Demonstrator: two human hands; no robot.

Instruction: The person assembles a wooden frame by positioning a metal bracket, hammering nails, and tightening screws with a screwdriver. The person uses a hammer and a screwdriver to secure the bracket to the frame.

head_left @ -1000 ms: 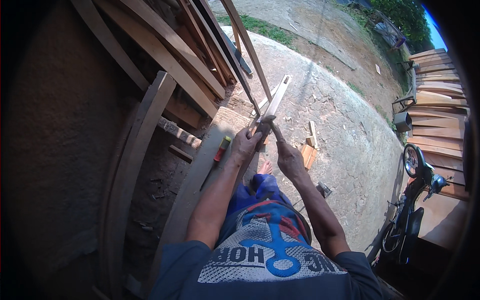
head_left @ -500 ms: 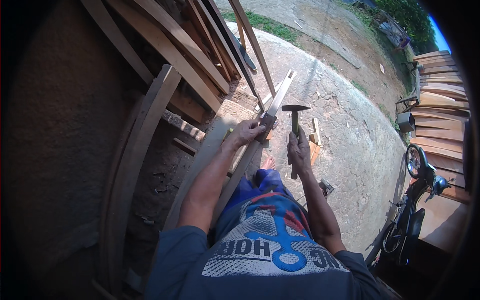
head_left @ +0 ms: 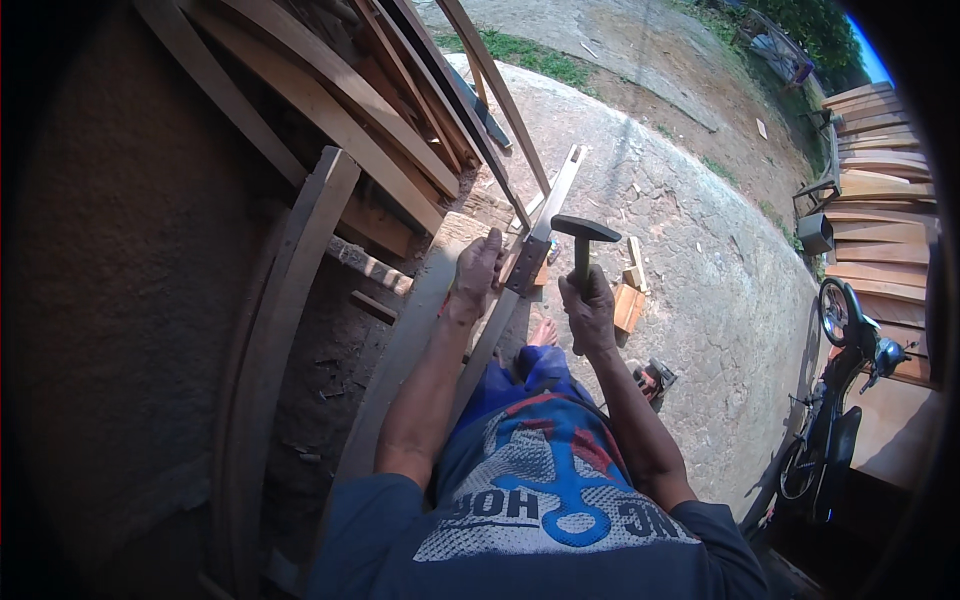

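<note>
Our right hand point(head_left: 588, 305) grips the hammer point(head_left: 584, 229), head clear of the dark block point(head_left: 525, 265) on the long wooden strip point(head_left: 560, 196). Our left hand point(head_left: 477, 273) is curled just left of that block; we can't tell if it holds anything.

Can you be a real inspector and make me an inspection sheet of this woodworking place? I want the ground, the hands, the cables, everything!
Surface: rough, cracked concrete ground; a wide wooden plank runs beside the left forearm.
Work things: hammer; dark brown piece on a long wooden strip.
Clutter: an orange-brown block and other wood scraps on the ground.
Right hand: closed around the hammer's handle.
Left hand: beside the dark brown piece; can't tell whether it pinches anything.
Cables: nothing seen clearly.
Surroundings: leaning boards on the left; motorbike and a row of planks on the right.
</note>
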